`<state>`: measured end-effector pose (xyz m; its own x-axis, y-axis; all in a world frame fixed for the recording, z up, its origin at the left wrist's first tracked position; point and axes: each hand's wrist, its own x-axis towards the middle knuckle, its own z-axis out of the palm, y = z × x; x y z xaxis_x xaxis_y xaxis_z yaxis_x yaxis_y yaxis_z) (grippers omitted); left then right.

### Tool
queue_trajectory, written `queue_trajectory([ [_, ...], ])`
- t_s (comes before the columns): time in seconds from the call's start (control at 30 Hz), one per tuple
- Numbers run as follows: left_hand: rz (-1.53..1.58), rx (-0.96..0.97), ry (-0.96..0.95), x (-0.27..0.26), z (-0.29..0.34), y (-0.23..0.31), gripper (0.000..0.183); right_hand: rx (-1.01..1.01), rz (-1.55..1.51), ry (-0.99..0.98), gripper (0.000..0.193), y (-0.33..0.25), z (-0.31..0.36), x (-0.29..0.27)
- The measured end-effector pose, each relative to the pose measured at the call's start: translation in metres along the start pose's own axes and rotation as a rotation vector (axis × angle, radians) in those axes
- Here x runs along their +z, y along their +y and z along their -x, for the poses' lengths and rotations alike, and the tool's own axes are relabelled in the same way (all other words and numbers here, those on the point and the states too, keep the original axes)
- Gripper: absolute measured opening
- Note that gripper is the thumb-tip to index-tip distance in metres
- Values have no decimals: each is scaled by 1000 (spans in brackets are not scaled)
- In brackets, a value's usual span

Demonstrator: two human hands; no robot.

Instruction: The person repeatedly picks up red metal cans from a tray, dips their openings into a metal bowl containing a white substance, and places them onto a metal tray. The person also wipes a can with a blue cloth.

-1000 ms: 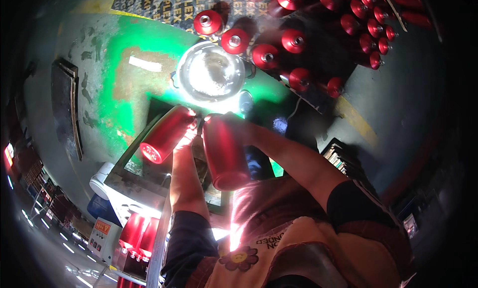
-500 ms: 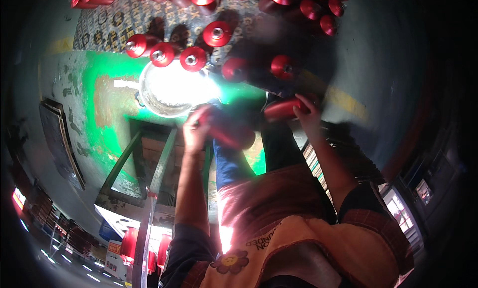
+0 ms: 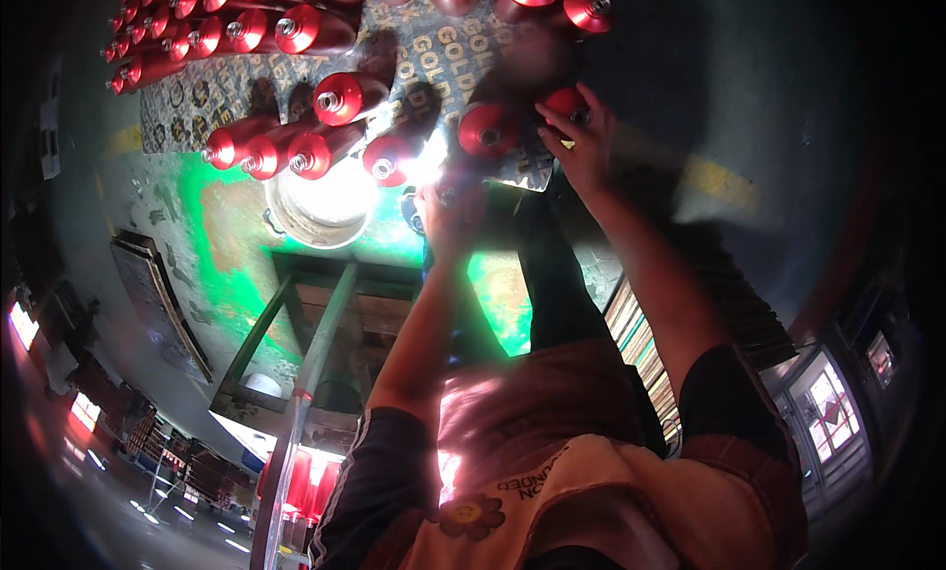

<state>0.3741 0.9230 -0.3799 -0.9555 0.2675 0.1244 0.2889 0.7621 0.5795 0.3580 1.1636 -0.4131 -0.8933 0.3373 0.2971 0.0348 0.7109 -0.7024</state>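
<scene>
My right hand (image 3: 581, 148) reaches over the near right corner of a printed board (image 3: 434, 53). Its fingers curve round the top of a red metal bottle (image 3: 567, 105) that stands there. Just left of it is another red bottle (image 3: 483, 130), upright. My left hand (image 3: 448, 217) is at the board's near edge, close to a red bottle with a silver neck (image 3: 386, 161). Glare and blur hide its fingers, so I cannot make out any grip. Several more red bottles (image 3: 311, 154) stand along the board's near side.
Rows of red bottles (image 3: 246, 30) fill the board's far left. Beside its near edge sits a round whitish tub (image 3: 320, 210) under strong glare. A metal-framed stand (image 3: 325, 334) is at my left, and a stack of thin sheets (image 3: 641, 353) at my right.
Both hands, each with a red bottle before, have moved forward to the board. The right one's bottle now stands upright on it. The view has shifted, showing more bottles at far left.
</scene>
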Motion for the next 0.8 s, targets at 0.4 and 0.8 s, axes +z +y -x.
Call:
queue_trajectory([
  [0.4,361,40,-21,13,-36,-3,24,179,-384,-71,20,-4,-48,17],
  [0.8,254,-380,-287,-77,-40,-67,44,490,-663,-668,38,-72,-2,25],
])
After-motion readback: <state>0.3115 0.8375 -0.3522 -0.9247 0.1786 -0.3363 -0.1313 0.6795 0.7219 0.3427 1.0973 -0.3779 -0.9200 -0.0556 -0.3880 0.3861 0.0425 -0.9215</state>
